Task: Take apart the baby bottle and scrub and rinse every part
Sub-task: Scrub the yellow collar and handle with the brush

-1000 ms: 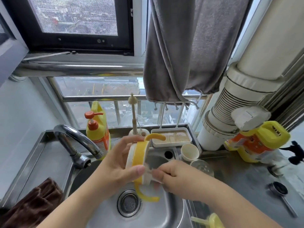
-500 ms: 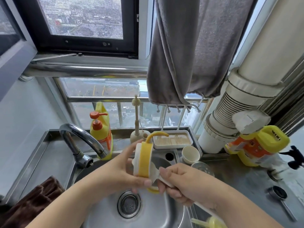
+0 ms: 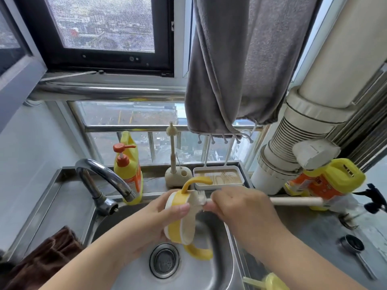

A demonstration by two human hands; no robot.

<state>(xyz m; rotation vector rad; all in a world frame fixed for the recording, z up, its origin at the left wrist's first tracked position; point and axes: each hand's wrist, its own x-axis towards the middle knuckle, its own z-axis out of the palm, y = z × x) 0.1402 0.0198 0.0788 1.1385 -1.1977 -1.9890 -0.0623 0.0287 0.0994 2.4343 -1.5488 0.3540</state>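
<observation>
My left hand (image 3: 155, 218) grips the bottle's yellow and white collar ring (image 3: 178, 225), which has two curved yellow handles, and holds it on edge above the steel sink (image 3: 209, 275). My right hand (image 3: 236, 208) holds a brush with a long cream handle (image 3: 297, 200); its white bristles (image 3: 199, 198) press against the upper rim of the ring. A pale yellow bottle part (image 3: 270, 282) lies at the counter's front edge, partly cut off.
A chrome tap (image 3: 104, 181) arches over the sink's left side, with a yellow soap pump bottle (image 3: 127, 170) behind it. A small brush in a stand (image 3: 173, 162), a white tray (image 3: 218, 177), a detergent jug (image 3: 326, 181), a brown cloth (image 3: 44, 258) and a metal scoop (image 3: 354, 250) surround the sink.
My right hand rose from the ring's lower side to its top, swinging the brush handle out to the right. The ring stayed in my left hand.
</observation>
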